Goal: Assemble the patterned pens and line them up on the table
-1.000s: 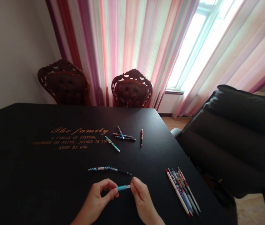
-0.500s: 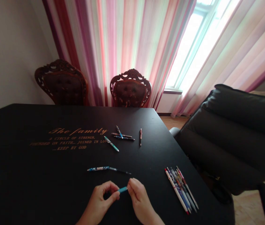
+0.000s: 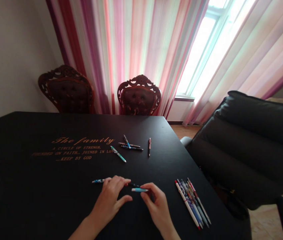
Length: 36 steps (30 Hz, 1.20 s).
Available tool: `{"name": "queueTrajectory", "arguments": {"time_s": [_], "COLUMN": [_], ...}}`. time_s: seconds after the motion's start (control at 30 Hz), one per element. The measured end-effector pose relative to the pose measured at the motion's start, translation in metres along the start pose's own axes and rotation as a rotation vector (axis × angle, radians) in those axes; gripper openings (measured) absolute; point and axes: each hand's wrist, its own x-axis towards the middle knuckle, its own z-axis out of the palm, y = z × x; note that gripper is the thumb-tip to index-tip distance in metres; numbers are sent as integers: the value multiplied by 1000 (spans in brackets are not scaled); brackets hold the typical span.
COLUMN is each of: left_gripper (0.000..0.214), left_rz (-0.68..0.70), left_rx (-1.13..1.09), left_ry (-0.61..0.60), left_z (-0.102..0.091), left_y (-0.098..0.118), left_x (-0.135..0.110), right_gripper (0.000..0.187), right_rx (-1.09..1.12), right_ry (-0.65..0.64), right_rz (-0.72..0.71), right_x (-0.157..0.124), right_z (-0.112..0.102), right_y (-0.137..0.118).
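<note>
My right hand [image 3: 158, 201] pinches a light blue pen barrel section [image 3: 138, 190] between thumb and fingertips, its pale end pointing left. With fingers stretched out and the thumb apart, my left hand [image 3: 112, 195] hovers by a pen in pieces. The blue-and-white patterned pen body [image 3: 97, 181] shows to the left of that hand. On its other side appears the dark tip of a thin refill [image 3: 134, 185], close to my left fingertips. My left hand hides the stretch between the two; whether it touches them I cannot tell.
The black table [image 3: 56, 196] carries gold lettering. Farther back lie a teal pen [image 3: 118, 154], several crossed pens [image 3: 130, 147] and a dark reddish pen [image 3: 149, 147]. A row of several pens [image 3: 193, 203] lies at right, near a black recliner [image 3: 251, 143]. Carved chairs [image 3: 139, 100] stand behind.
My left hand has let go of the light blue barrel section, opened, and moved forward over the pen pieces. My right hand now holds the barrel section alone, slightly farther forward and right.
</note>
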Motion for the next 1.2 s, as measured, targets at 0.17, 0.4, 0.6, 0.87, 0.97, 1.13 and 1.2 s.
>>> {"name": "queueTrajectory", "arguments": {"time_s": [0.17,0.4,0.6,0.87,0.97,1.13,1.2], "left_gripper": [19,11,11,12,11,11,10], "left_rz": [37,17,20,45,41,63,74], "left_rx": [230,190,145,124,117,81,64], "left_ry": [30,6,-5,-24,-48,-86,-87], "left_z": [-6,-3,-7,-13,-16,-18,-16], "left_y": [-15,-18,-11,-8,-5,4,5], "left_x": [27,36,34,29,28,23,19], "right_gripper": [32,38,37,36,31,23,22], "right_rx": [12,47,65,43,15,-30,-18], "right_ry": [126,160,132,86,74,-22,-64], "right_rz": [72,106,99,81,52,-11,-17], "right_x": [5,7,10,12,13,15,16], "right_z": [-36,-50,-47,-41,-39,-25,-13], "right_y": [9,16,5,3,5,3,1]}}
